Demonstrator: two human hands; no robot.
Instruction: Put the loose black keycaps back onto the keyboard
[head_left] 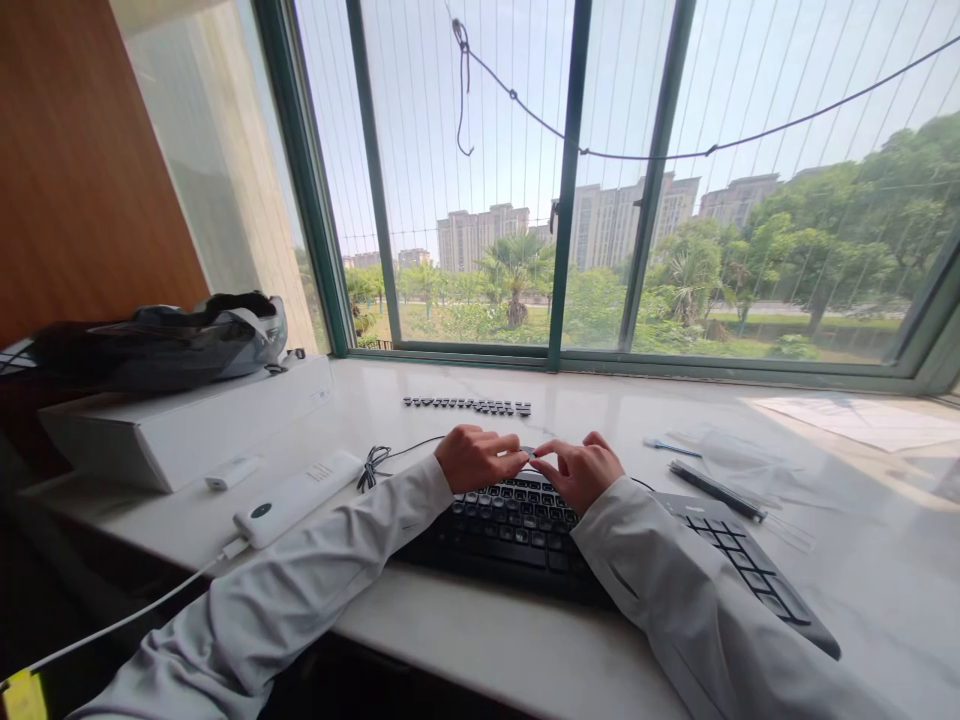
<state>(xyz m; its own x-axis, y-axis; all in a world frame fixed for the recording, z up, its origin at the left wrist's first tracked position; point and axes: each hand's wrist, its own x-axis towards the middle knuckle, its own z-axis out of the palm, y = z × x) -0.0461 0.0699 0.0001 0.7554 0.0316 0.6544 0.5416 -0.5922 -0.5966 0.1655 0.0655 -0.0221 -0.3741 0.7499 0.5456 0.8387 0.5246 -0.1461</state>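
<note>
A black keyboard [517, 535] lies in front of me near the sill's front edge. Many of its sockets show without caps, both in the main block and on the number pad at right. Over its far edge my left hand [480, 460] and my right hand [583, 472] meet, fingertips pinched close together. Something small and dark shows between them, too small to name. Beyond the hands, loose black keycaps [469, 405] are laid out in rows on the white marble surface [360, 395].
Left of the keyboard lie a white power strip [292, 500], a small white box-like item [231, 472] and a coiled black cable [373, 465]. A white carton [180, 425] carries a dark bag. At right are a blue-tipped tool [673, 447], a black bar [716, 490] and clear plastic bags [750, 458].
</note>
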